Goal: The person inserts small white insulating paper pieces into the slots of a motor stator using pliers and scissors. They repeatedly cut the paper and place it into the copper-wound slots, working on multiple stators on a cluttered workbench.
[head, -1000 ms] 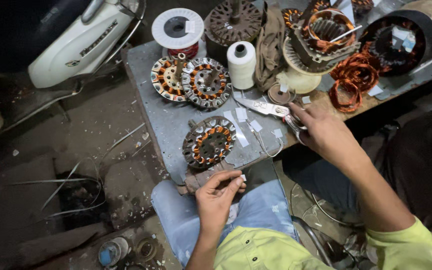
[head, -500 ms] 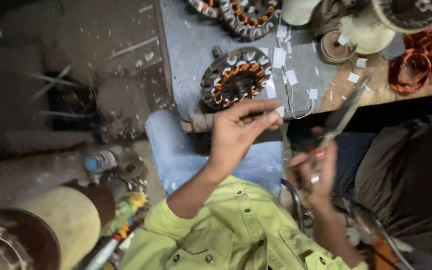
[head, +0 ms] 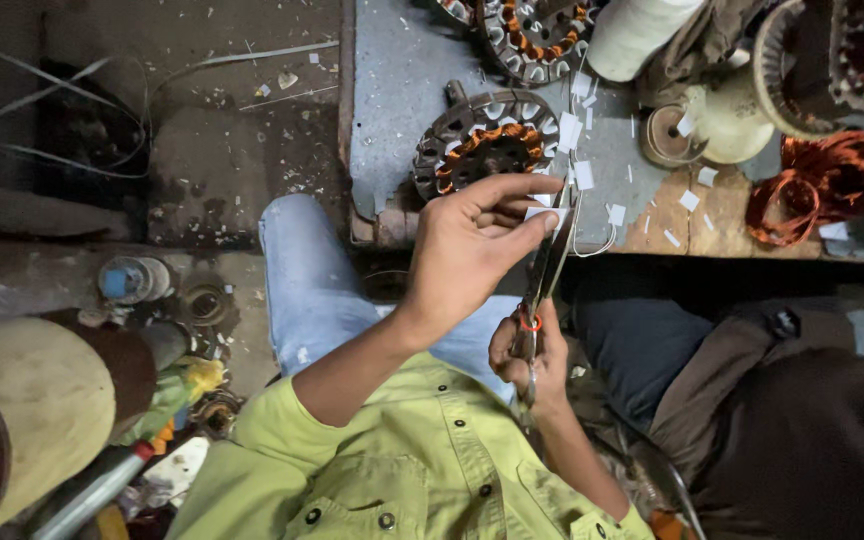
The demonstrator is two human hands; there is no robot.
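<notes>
Head view, looking straight down: the left hand (head: 472, 250) is raised over the near edge of the grey metal desk (head: 402, 90), its fingers (head: 522, 232) pinched shut on a small white paper slip (head: 544, 213) held between thumb and fingertips. The right hand (head: 530, 362) sits lower, close to the lime-green shirt (head: 422, 470), with its fingers curled through the handles of a pair of long steel scissors (head: 550, 270). The blades point up and away from the body, and their tips meet the paper slip right at the left fingertips; whether the blades are parted or closed cannot be told.

Just beyond the left hand, a round motor stator with copper-orange windings (head: 487, 150) lies flat on the desk, with loose white paper scraps (head: 584, 175) scattered beside it. Farther back stand a second wound stator (head: 537, 30) and a white spool of thread (head: 642, 30). To the right lies a tangle of copper wire coils (head: 822, 190). A blue-jeaned knee (head: 302, 270) shows beneath the desk edge.
</notes>
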